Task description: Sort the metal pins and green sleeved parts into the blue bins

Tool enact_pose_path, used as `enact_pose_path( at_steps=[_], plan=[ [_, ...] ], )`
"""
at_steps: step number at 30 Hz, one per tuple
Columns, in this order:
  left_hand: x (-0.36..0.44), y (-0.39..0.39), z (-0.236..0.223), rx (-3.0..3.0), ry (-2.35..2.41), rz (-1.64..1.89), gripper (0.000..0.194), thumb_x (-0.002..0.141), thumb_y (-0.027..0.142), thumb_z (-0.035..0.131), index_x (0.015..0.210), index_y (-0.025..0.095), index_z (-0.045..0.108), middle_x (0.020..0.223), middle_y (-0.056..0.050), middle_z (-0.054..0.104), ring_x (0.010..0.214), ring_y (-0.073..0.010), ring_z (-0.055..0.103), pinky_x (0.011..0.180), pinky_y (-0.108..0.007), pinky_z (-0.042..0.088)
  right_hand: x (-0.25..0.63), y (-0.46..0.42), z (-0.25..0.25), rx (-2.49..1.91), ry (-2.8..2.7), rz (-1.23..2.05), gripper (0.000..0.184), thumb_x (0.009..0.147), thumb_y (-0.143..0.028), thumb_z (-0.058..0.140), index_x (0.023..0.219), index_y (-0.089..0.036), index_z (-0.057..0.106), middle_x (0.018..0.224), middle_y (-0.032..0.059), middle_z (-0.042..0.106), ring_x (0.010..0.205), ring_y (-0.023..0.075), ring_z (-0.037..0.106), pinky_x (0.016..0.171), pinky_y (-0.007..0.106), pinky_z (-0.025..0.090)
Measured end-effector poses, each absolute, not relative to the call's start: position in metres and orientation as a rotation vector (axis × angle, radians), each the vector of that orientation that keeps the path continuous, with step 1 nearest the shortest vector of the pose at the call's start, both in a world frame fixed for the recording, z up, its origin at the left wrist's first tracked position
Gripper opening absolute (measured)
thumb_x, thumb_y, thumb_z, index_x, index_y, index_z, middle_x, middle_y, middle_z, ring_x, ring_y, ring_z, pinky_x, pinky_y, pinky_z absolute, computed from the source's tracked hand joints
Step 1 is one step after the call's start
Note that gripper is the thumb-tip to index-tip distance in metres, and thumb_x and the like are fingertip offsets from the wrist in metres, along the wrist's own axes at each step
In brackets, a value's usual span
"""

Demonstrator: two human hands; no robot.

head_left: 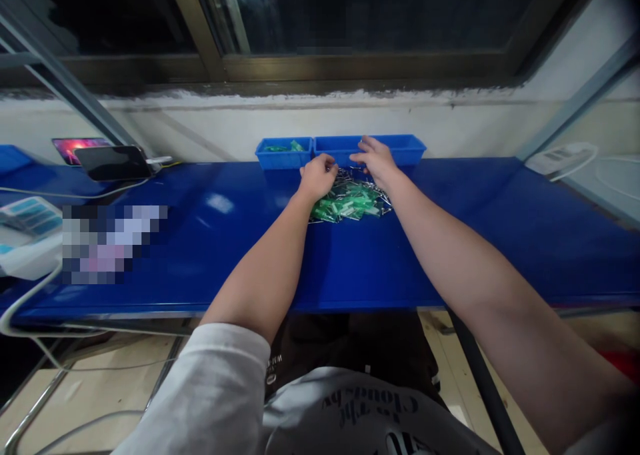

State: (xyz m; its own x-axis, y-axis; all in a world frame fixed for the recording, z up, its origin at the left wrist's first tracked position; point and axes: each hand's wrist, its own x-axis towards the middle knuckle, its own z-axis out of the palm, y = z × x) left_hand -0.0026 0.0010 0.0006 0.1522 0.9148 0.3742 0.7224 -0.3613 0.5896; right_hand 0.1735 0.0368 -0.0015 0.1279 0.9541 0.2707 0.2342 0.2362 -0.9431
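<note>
A pile of small green parts with metal leads [350,203] lies on the blue table [225,241], just in front of two blue bins. My left hand [318,176] rests at the pile's far left edge with its fingers curled; what they pinch is hidden. At the pile's far right edge, my right hand [374,159] reaches toward the right blue bin [400,149], fingers bent and partly spread over the parts. The left blue bin [283,153] holds a few green parts.
A phone [114,162] leans at the back left beside a cable. A white device with blue pads [27,231] sits at the left edge. A white box [560,158] lies at the right, beyond the table. A wall and window stand behind.
</note>
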Motion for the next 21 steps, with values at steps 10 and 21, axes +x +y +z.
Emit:
enact_pose_path(
  at_steps=[10, 21],
  plan=[
    [-0.004, -0.001, 0.002, 2.264, 1.604, 0.923, 0.027, 0.092, 0.028, 0.056, 0.114, 0.019, 0.069, 0.117, -0.009, 0.072, 0.111, -0.0258, 0.064, 0.1, -0.041, 0.046, 0.183, 0.034, -0.008, -1.28, -1.549, 0.535, 0.058, 0.076, -0.024, 0.067, 0.133, -0.017, 0.06, 0.123, 0.0138, 0.068, 0.105, 0.0281, 0.066, 0.085, 0.043, 0.058],
    [-0.005, 0.002, 0.0, 2.511, 1.519, 0.654, 0.031, 0.09, 0.027, 0.051, 0.105, 0.02, 0.078, 0.112, -0.007, 0.076, 0.108, -0.0262, 0.067, 0.097, -0.035, 0.049, 0.173, -0.002, -0.003, -1.661, -2.087, 0.112, 0.048, 0.079, -0.045, 0.068, 0.115, -0.013, 0.073, 0.124, 0.0205, 0.066, 0.121, 0.0392, 0.057, 0.099, 0.05, 0.048]
  ],
)
